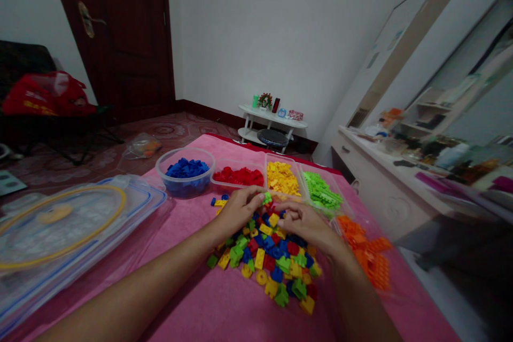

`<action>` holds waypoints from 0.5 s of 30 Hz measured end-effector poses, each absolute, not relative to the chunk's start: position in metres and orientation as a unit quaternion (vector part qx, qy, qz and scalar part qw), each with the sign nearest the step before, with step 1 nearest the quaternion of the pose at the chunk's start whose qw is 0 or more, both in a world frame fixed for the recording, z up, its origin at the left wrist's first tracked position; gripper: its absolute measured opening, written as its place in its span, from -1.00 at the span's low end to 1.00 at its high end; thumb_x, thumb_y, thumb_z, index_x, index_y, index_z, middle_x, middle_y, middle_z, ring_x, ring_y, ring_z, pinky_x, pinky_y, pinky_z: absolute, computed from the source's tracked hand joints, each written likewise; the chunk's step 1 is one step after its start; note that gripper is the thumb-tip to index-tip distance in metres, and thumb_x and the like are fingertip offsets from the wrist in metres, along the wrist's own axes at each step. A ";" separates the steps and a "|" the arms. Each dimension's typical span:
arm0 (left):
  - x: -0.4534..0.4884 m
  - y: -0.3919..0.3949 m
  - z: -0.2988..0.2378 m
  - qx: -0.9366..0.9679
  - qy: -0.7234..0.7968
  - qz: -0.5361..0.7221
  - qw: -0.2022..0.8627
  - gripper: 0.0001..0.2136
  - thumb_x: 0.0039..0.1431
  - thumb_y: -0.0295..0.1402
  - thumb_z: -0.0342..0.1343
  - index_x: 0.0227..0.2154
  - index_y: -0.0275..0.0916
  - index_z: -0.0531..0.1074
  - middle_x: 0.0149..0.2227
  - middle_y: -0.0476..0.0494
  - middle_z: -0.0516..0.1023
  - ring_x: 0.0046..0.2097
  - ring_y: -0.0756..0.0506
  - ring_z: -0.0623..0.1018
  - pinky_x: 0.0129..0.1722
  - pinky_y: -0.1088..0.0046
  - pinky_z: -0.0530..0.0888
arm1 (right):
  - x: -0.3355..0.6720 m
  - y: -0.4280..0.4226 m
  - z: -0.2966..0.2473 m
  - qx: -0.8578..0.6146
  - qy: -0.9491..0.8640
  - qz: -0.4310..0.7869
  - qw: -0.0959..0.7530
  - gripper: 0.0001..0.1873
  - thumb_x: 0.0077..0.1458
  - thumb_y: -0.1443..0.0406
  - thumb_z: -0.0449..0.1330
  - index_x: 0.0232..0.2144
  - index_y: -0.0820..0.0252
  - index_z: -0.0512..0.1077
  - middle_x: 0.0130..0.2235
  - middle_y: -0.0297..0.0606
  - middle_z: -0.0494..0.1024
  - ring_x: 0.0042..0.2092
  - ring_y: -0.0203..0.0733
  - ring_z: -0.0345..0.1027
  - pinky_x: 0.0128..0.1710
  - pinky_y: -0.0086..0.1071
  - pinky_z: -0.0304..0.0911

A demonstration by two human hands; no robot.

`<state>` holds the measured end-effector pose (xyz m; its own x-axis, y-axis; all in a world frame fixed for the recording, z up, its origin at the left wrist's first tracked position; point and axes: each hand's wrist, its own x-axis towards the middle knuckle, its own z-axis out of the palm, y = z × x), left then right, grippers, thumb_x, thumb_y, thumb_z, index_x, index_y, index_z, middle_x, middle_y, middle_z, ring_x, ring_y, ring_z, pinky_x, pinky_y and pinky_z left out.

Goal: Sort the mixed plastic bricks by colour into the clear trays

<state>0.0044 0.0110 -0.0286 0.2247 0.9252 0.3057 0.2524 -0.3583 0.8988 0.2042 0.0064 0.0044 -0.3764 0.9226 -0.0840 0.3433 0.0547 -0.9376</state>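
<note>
A heap of mixed red, blue, yellow and green bricks (272,264) lies on the pink cloth (224,310). My left hand (238,207) rests at the heap's far left edge, fingers pinched on a small green brick (267,198). My right hand (306,224) lies on the heap's far right side with fingers curled among the bricks; what it holds, if anything, is hidden. Behind the heap stand sorted containers: blue bricks in a round bowl (185,171), red bricks (239,176), yellow bricks (282,178), green bricks (321,190). Orange bricks (366,251) lie in a clear tray at the right.
Clear plastic lids (64,230) are stacked on the left of the cloth. A white dresser with a mirror (385,192) stands at the right. Beyond are a low white shelf (272,120), a dark door (120,37) and a chair with a red bag (44,96).
</note>
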 end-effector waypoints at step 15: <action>0.006 0.009 -0.027 0.683 0.391 0.451 0.421 -0.57 0.24 -0.15 -0.09 0.08 -0.27 0.24 -0.46 -0.07 0.54 -0.36 -0.07 0.54 -0.32 0.44 0.43 | 0.201 0.019 0.017 -0.538 -0.715 0.323 0.309 -0.62 -0.02 0.17 0.15 -0.14 0.21 0.42 -0.67 -0.48 0.28 -0.63 -0.34 0.14 -0.60 -0.46 0.02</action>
